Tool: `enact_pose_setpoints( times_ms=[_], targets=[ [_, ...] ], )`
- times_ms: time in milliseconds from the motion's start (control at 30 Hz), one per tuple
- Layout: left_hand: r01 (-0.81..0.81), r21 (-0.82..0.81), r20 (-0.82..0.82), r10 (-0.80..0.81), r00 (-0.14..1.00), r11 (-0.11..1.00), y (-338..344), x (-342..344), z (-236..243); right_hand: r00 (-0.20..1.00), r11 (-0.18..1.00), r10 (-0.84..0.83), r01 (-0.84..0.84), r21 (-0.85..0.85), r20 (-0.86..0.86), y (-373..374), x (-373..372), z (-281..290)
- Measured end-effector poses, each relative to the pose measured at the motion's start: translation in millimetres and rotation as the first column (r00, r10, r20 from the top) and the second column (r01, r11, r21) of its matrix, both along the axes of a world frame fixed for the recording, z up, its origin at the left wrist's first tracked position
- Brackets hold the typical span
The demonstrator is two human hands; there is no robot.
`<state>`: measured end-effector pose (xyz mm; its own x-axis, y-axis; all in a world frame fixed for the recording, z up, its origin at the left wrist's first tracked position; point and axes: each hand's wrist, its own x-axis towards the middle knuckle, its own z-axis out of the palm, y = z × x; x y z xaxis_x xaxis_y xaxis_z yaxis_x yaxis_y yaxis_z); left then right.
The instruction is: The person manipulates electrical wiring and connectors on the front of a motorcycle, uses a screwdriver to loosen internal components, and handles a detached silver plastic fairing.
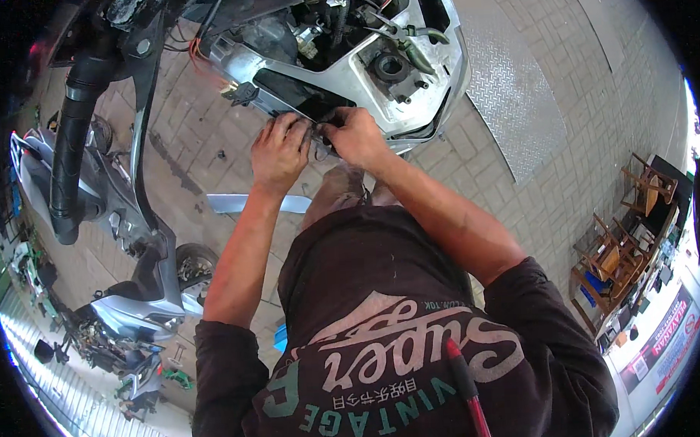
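Note:
An opened silver scooter body fills the top centre, with dark cables and an engine part inside. At its lower left edge my left hand has its fingers curled against the rim, their tips partly hidden. Close beside it my right hand has bent fingers pressed at a small dark piece by the same edge; what exactly it grips I cannot make out. Green-handled pliers lie on the body above. A dark connector with wires sits on the rim to the upper left.
A black handlebar grip hangs at the left, with another silver scooter beyond. A loose silver panel lies on the paving behind my left arm. A metal checker plate and wooden chairs are at the right.

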<state>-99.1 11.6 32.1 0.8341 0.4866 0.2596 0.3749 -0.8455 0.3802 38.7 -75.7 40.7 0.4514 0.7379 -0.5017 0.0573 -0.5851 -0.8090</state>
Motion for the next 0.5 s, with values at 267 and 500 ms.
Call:
enact_pose_setpoints(
  times_ms=[267, 500],
  targets=[
    [0.004, -0.002, -0.092, -0.005, 0.996, 1.000, -3, 2, 8, 0.992, 0.998, -0.016, 0.009, -0.062, -0.124, -3, 2, 3],
    [-0.365, -0.571, -0.179, 0.323, 0.929, 0.735, -24, 5, 10, 0.708, 0.936, -0.333, 0.328, -0.127, -0.623, -20, -22, -10]
  ],
)
